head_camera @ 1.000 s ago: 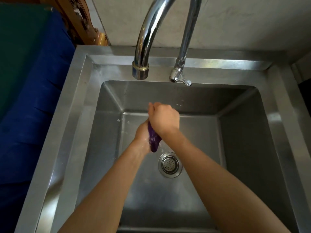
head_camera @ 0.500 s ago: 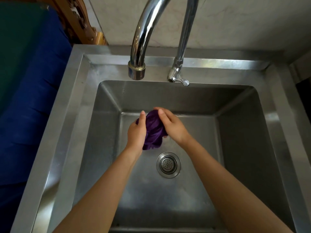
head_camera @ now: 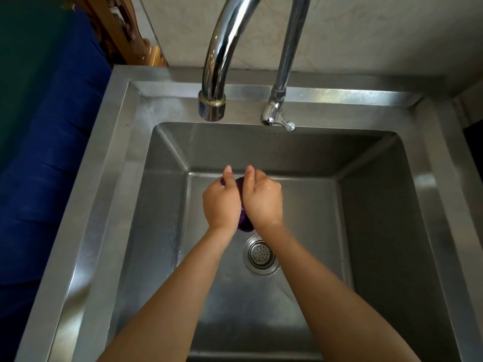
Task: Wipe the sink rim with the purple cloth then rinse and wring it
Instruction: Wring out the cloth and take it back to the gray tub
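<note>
Two hands meet over the middle of a steel sink. At the far left lies dark blue fabric (head_camera: 39,178), with a carved wooden piece (head_camera: 122,30) behind it against the wall. Next is the sink rim (head_camera: 104,178), a broad flat band running round the basin. The wide chrome spout (head_camera: 211,105) curves down above the back edge. Below it, the left hand (head_camera: 220,202) has its grip clamped on the purple cloth (head_camera: 244,220), fingers curled and thumb pointing away. The cloth is bunched into a tight wad between both palms, held above the basin floor, just behind the drain strainer (head_camera: 260,254). The right hand (head_camera: 264,202) clamps its grip on the other side, knuckles up. A thinner tap (head_camera: 277,116) stands just right of the spout.
</note>
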`<state>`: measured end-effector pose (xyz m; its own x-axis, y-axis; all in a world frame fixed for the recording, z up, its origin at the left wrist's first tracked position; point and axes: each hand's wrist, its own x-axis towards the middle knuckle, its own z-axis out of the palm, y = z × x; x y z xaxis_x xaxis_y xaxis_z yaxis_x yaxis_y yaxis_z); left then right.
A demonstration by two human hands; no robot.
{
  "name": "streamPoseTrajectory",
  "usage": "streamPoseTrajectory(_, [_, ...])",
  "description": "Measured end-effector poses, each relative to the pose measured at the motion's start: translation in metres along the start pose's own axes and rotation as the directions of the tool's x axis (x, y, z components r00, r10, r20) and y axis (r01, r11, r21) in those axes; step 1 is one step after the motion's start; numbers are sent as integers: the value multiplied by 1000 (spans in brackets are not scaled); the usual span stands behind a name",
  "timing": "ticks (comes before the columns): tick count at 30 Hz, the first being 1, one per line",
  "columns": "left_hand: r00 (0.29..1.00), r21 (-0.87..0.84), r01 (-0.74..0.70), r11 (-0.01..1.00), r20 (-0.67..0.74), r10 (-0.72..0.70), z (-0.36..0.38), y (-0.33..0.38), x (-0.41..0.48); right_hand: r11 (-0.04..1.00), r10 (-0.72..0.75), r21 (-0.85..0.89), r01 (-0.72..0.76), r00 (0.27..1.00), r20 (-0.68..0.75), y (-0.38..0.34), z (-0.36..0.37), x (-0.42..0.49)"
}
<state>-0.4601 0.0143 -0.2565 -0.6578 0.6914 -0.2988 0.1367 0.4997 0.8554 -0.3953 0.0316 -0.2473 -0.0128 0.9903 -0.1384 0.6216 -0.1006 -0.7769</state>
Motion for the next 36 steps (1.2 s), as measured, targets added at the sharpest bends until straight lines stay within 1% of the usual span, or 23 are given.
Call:
streamPoseTrajectory(4, [984,106,-178,978,6,179,0,-2,3,965,202,144,-220,971,128,0,-1,4])
streamPoseTrajectory(6, [964,142,-266,953,58,260,-3,-4,6,926,282,185,-329,929,239,2,-3,10])
streamPoseTrajectory(7, [959,151,-277,949,107,263,-7,-4,9,899,309,217,-380,903,300,4,-5,14])
streamPoseTrajectory(9, [969,136,-175,975,201,146,-13,-2,15,861,326,257,-438,865,382,9,-17,21])
streamPoseTrajectory(10, [971,98,-61,993,236,37,-16,-4,20,863,308,267,-428,866,393,13,-23,24])
streamPoseTrajectory(11, [951,19,85,996,298,-86,-20,-6,25,875,280,273,-399,879,387,17,-29,26])
streamPoseTrajectory(12, [902,-68,229,971,390,-185,-26,-9,30,889,250,275,-365,892,376,20,-33,27])
streamPoseTrajectory(13, [828,-123,341,932,509,-236,-32,-12,34,897,226,281,-340,901,370,23,-37,28])
streamPoseTrajectory(14, [744,-139,412,901,623,-244,-39,-16,38,898,207,295,-327,904,373,25,-40,28])
streamPoseTrajectory(15, [658,-136,468,873,713,-242,-44,-18,40,886,189,332,-324,906,379,25,-42,27])
streamPoseTrajectory(17, [513,-110,541,834,829,-224,-51,-18,41,842,142,428,-327,902,408,26,-45,28])
streamPoseTrajectory(19, [414,-68,589,805,881,-228,-54,-12,38,804,87,494,-330,888,451,24,-47,28])
streamPoseTrajectory(21, [335,-1,574,819,913,-233,-52,-7,34,804,44,506,-312,880,474,21,-47,29])
streamPoseTrajectory(23, [290,31,581,813,926,-243,-50,-6,31,795,25,510,-327,859,511,19,-49,32])
streamPoseTrajectory(25, [258,1,664,748,939,-229,-50,-9,29,684,0,587,-433,805,594,20,-55,34])
streamPoseTrajectory(26, [237,-11,704,710,946,-220,-51,-11,29,612,-40,627,-482,773,633,23,-60,36])
streamPoseTrajectory(27, [203,-17,733,680,960,-195,-52,-12,28,571,-93,652,-499,750,655,26,-65,37])
streamPoseTrajectory(29, [106,-17,769,639,989,-101,-54,-13,24,594,-186,661,-458,721,667,33,-73,38])
streamPoseTrajectory(31, [51,-33,819,572,999,-16,-53,-16,23,614,-245,679,-403,720,649,36,-75,38])
streamPoseTrajectory(32, [41,-50,856,515,999,27,-52,-17,22,602,-261,695,-394,725,637,36,-75,37])
streamPoseTrajectory(33, [55,-75,879,471,997,55,-52,-14,18,590,-273,708,-388,730,627,35,-75,36])
streamPoseTrajectory(34, [92,-103,881,461,995,46,-52,-12,16,593,-277,712,-375,736,618,34,-74,36])
streamPoseTrajectory(36, [192,-151,856,494,981,-33,-52,-10,11,642,-261,693,-329,756,601,33,-72,37])
